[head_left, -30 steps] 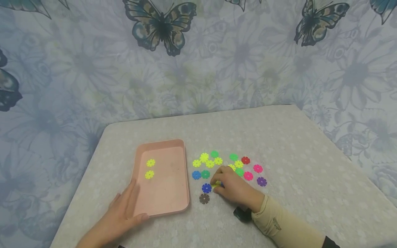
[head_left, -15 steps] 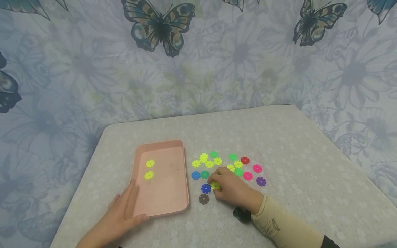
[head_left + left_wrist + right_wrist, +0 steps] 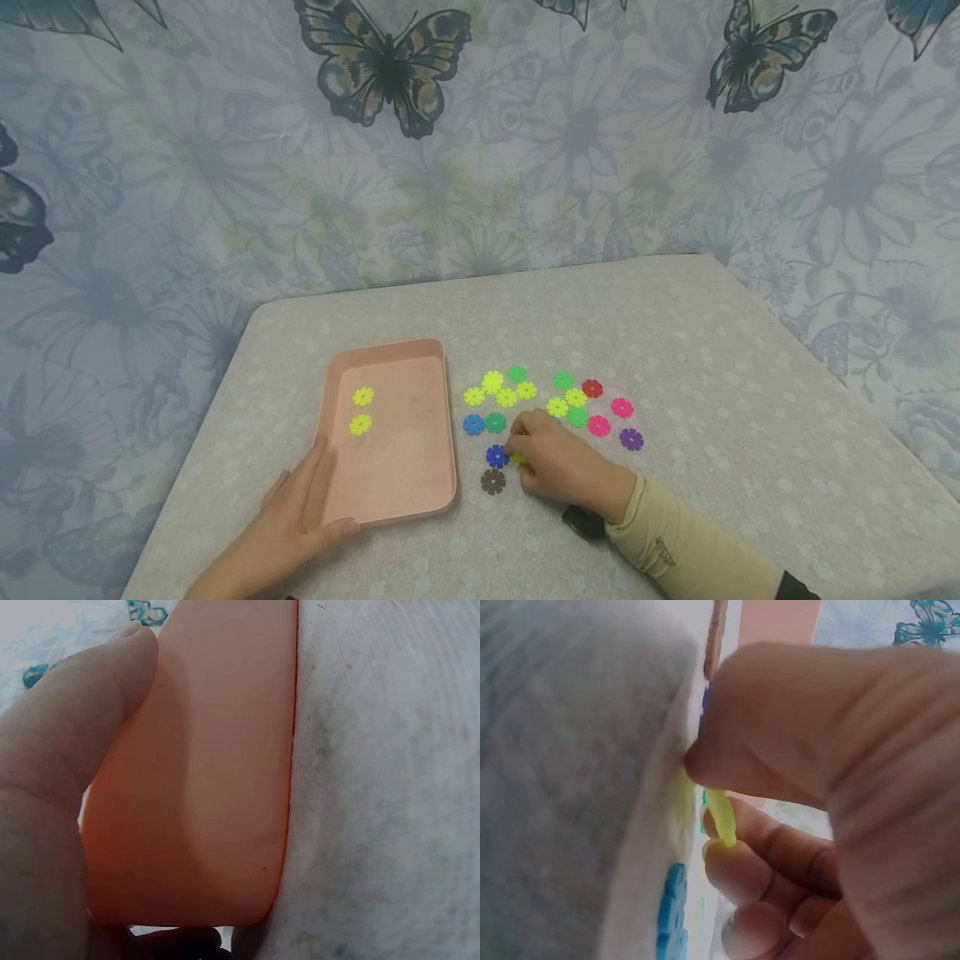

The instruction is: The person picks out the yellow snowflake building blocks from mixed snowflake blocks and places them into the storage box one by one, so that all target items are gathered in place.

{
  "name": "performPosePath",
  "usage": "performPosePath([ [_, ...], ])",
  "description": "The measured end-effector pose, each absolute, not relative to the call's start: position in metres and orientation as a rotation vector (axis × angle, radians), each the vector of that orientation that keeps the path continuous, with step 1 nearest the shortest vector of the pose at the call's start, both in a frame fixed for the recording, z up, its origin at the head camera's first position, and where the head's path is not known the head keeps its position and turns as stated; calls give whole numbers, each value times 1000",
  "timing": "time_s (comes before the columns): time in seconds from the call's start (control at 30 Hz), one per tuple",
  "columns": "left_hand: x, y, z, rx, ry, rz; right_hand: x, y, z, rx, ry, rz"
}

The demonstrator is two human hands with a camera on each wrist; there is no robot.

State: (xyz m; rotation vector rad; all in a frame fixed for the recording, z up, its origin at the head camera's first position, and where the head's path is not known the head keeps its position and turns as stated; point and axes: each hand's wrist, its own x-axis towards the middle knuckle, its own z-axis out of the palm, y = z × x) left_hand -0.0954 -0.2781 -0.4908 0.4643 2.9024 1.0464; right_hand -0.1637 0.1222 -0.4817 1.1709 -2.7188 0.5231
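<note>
In the head view my right hand [image 3: 566, 462] pinches a yellow notched plastic disc [image 3: 721, 817] just above the table; the right wrist view shows it tilted between thumb and fingertips. A dark blue disc [image 3: 497, 456] lies right by the fingertips, and a brown one [image 3: 492, 482] just nearer to me. Part of a blue disc [image 3: 673, 911] shows below my hand in the right wrist view. My left hand [image 3: 288, 508] rests at the near left corner of a pink tray [image 3: 408, 492], fingers stretched along its side and thumb at the near rim.
Two yellow discs [image 3: 362, 410] lie in the tray. Right of it several loose discs spread over the cloth-covered table [image 3: 712, 375], among them red [image 3: 592, 388], pink [image 3: 622, 407] and purple [image 3: 632, 439] ones. A patterned wall [image 3: 480, 167] stands behind.
My right fingers have shifted slightly around the yellow disc, which shows less now than half a second ago. My left hand and the tray have stayed in place.
</note>
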Motion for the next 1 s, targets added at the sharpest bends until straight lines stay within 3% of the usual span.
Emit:
performPosePath([
  [1.0,-96,-278,-492,463,2912,1058,-162,125,-473,1078,-3005,788],
])
